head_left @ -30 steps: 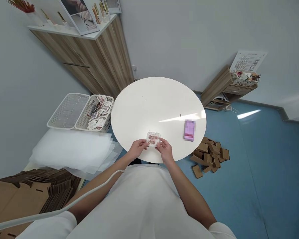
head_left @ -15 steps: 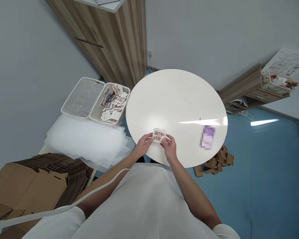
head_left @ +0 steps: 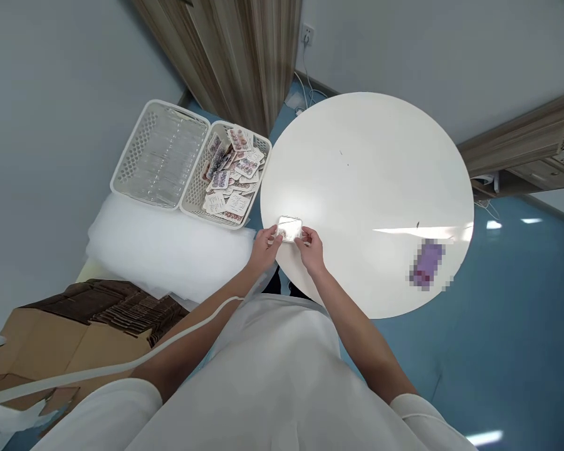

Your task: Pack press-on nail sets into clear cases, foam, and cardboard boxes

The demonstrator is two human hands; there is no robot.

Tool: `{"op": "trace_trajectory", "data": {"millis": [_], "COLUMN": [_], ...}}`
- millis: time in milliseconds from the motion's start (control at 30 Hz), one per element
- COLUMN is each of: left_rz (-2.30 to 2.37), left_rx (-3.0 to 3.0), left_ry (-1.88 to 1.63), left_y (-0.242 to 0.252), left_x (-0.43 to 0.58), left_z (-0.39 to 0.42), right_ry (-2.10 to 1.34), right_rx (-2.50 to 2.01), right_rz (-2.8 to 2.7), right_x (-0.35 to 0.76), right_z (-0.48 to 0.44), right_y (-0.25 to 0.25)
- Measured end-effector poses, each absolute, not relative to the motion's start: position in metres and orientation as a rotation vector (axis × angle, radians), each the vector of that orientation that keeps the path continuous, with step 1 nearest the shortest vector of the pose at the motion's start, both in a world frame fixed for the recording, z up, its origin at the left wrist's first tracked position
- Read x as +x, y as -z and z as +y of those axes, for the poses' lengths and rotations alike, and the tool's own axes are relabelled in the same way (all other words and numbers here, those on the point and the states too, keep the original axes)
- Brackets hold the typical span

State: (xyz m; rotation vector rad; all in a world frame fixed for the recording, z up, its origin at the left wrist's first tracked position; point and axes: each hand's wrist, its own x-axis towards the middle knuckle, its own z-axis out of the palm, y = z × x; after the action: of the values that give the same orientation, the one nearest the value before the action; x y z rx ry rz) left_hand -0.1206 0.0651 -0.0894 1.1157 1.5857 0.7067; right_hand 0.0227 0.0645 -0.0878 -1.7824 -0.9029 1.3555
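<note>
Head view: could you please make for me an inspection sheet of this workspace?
Surface: round white table; light reflections, a few dark specks.
Job's things: small clear case; glare hides most of its contents.
Clutter: pixelated purple item near the table's right edge.
Hands: left hand and right hand hold the case by opposite sides.
Cables: white cable crossing the left arm; cord at the wall socket.
Surroundings: basket of printed cards, second basket of clear plastic pieces, translucent sheets, cardboard.
</note>
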Motion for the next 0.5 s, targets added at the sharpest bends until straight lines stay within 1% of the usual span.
{"op": "trace_trajectory", "data": {"millis": [200, 500], "left_rz": [1.621, 1.642], "left_rx": [1.222, 1.200], "left_ry": [-0.568, -0.527], "left_y": [0.095, 0.105], "left_x": [-0.130, -0.132], "left_z": [0.087, 0.115], "right_ry": [-1.366, -1.303], "right_rx": [-1.855, -1.848], "right_rz": [-0.934, -0.974], "right_x": [0.007, -0.008], "right_z": [0.076, 0.099], "right_y": [0.107, 0.115]}}
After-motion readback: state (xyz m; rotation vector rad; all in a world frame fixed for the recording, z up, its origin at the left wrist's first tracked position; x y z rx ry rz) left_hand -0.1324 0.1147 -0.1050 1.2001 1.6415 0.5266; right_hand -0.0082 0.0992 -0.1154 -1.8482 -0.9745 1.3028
